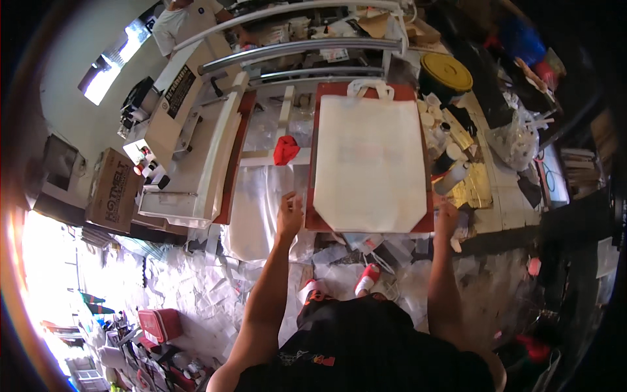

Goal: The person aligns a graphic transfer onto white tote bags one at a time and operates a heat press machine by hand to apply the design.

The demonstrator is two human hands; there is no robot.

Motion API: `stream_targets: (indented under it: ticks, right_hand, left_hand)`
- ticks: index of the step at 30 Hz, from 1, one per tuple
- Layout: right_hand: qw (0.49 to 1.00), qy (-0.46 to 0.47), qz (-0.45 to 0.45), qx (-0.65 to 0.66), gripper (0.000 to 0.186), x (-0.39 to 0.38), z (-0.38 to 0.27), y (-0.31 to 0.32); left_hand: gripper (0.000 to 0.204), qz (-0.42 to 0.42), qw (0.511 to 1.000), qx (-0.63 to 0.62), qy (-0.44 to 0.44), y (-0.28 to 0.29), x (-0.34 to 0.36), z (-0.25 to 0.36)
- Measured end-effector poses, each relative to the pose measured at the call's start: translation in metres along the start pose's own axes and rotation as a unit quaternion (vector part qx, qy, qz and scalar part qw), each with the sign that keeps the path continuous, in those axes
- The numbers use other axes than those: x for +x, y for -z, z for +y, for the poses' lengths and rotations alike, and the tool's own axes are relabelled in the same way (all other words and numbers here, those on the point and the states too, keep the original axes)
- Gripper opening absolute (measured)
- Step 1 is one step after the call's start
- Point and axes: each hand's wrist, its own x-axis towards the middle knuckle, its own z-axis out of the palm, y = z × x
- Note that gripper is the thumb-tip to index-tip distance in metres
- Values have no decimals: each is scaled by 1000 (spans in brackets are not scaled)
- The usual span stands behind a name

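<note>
A white tote bag (369, 170) lies flat on a red board (426, 223) in front of the wearer, its looped handles at the far end and its near corners slanting in. The left hand (290, 212) is just beside the board's left edge, fingers loosely curled; the right hand (447, 219) is at the near right corner, fingers bent. I cannot tell from here whether either one grips the board.

Right of the board stands a dark tub with a yellow lid (447, 72) on, so its contents are hidden. Small bottles (452, 176) and jars crowd below it, some against the board's edge, by a gold sheet (482, 186). Farther right slumps a clear plastic bag (519, 144), its contents too jumbled to name.

To the left, a crumpled red cloth (286, 151) sits on a white frame (261, 157), between the board and a pale machine (170, 124). A brown cardboard box (112, 189) stands beyond. Metal bars (300, 49) cross the far side, with a person in a white shirt (186, 26) behind. Plastic scraps (196, 281) litter the floor near a red box (160, 325).
</note>
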Motion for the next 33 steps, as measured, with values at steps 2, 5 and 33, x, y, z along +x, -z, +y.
stream_targets:
  ticks: [2, 5, 33]
  right_hand:
    - [972, -221, 79, 12, 31, -33, 15, 10]
    - [979, -137, 39, -143, 27, -98, 177, 48]
    - [840, 102, -134, -516, 70, -189, 183, -235]
  left_hand:
    - [40, 0, 999, -43, 27, 45, -22, -27]
    - [35, -26, 994, 11, 109, 90, -60, -110]
    - [31, -121, 876, 161, 438, 271, -332, -366]
